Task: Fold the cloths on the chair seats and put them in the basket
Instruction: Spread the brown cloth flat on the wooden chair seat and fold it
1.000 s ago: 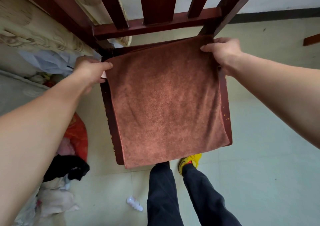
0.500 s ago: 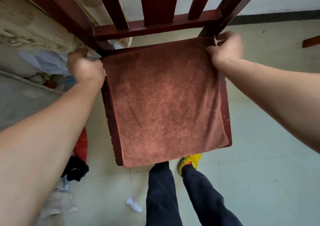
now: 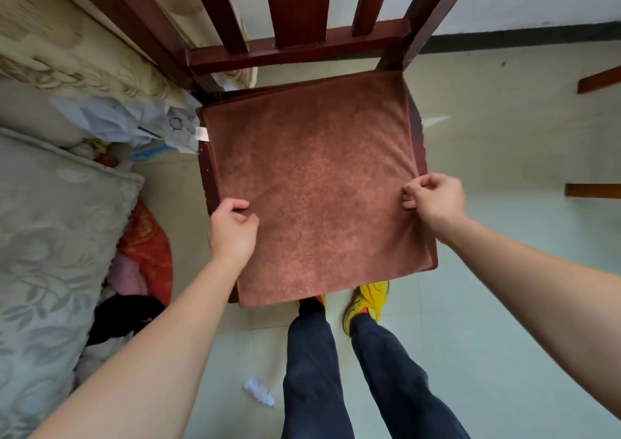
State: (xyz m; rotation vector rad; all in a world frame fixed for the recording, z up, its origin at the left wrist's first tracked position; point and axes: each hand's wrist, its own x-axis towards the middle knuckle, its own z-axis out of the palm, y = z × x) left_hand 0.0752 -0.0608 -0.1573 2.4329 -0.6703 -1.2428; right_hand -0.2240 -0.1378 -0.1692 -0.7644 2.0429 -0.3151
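Logging this job as early, by my reading: no fold is finished and no basket shows anywhere in my feed.

- Wooden chair [image 3: 295,49]: slatted back on the far side, seat [image 3: 205,170] almost wholly covered.
- Brown cloth [image 3: 316,176]: lies flat on that seat, near edge just past the front. I cannot tell whether it is one layer or already doubled.
- Left hand [image 3: 232,230]: fingers curled, thumb on top, pinching the cloth's left edge about midway along.
- Right hand [image 3: 433,200]: fingertips bunched, pinching the right edge opposite; small creases run from the pinch.
- Left to do, as I judge it: make the fold, find the basket, drop the cloth in, then deal with cloths on other chairs, none of which I can see.

Surroundings, biggest first:

- Grey patterned bedding [image 3: 50,237]: fills the left side.
- Heap of clothes [image 3: 134,270], red and black among them: on the floor between bedding and chair.
- Crumpled plastic bags [image 3: 134,123]: crowd the chair's far left corner.
- Two wooden pieces [image 3: 593,190]: jut in at right, well apart from the chair.
- Yellow shoes [image 3: 369,299]: the wearer's, at the seat's front edge.
- Small plastic bottle [image 3: 258,395]: on the floor near the left leg.
- White label [image 3: 202,134]: sticks out at the cloth's left edge.

Obstructions: nothing sits on the cloth. The heap and the bottle look like trip risks on a turn to the left.
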